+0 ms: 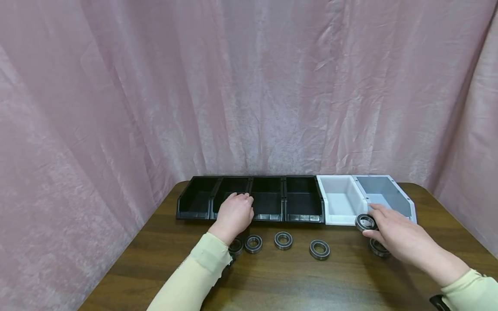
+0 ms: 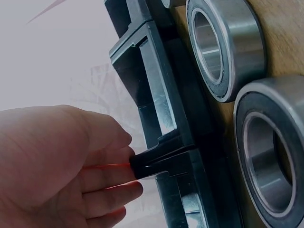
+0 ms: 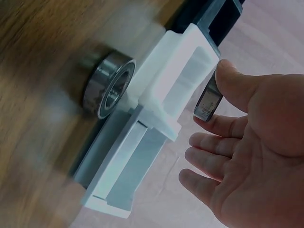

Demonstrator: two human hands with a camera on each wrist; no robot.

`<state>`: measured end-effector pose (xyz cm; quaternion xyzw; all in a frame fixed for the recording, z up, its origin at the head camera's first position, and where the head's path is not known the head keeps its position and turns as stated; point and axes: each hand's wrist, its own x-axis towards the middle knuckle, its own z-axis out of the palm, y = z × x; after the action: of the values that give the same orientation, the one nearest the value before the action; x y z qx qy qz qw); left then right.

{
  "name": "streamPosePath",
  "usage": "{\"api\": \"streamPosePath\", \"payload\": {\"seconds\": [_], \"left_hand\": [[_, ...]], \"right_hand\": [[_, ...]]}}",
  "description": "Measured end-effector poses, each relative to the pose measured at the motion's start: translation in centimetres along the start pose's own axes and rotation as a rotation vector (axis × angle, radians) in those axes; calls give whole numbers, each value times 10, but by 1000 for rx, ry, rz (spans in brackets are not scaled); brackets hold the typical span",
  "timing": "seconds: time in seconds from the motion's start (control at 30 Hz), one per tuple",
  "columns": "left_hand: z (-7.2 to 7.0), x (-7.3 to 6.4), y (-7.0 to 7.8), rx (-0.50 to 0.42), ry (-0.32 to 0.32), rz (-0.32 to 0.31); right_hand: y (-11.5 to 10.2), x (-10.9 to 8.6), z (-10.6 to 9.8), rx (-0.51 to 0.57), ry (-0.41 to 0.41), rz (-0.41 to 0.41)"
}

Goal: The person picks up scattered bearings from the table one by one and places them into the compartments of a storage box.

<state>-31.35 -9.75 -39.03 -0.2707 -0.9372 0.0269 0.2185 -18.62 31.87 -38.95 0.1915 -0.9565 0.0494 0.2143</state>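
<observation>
My right hand [image 1: 404, 239] pinches a ball bearing [image 1: 361, 227] between thumb and index finger, just in front of the white bin [image 1: 342, 220] and the grey bin [image 1: 408, 206]. The right wrist view shows this bearing [image 3: 208, 102] edge-on, with the other fingers loosely bent. Another bearing [image 1: 379, 254] lies on the table below that hand. My left hand [image 1: 235, 216] reaches over the black bins [image 1: 268, 217], its fingers at the divider [image 2: 159, 156] between two of them; whether they touch it I cannot tell. No object shows in those fingers.
Several more bearings lie along the wooden table [image 1: 288, 280], including one at centre right [image 1: 320, 257], one in the middle [image 1: 283, 248], and a pair near my left wrist [image 1: 253, 251]. The bins stand in a row along the back, before a pink curtain [image 1: 264, 86].
</observation>
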Motion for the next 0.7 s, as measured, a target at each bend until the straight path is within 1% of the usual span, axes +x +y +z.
{"api": "streamPosePath", "payload": {"seconds": [0.2,0.33,0.47,0.7], "left_hand": [[1,1,-2,-21,-8,4],[1,1,-3,-38,-27,4],[1,1,-5,-43,-32,8],[1,2,-6,-42,-25,21]], "right_hand": [[10,-1,-6,-3,-53,68],[17,1,-9,-13,-36,84],[22,3,-12,-23,-33,97],[31,6,-15,-48,-76,149]]}}
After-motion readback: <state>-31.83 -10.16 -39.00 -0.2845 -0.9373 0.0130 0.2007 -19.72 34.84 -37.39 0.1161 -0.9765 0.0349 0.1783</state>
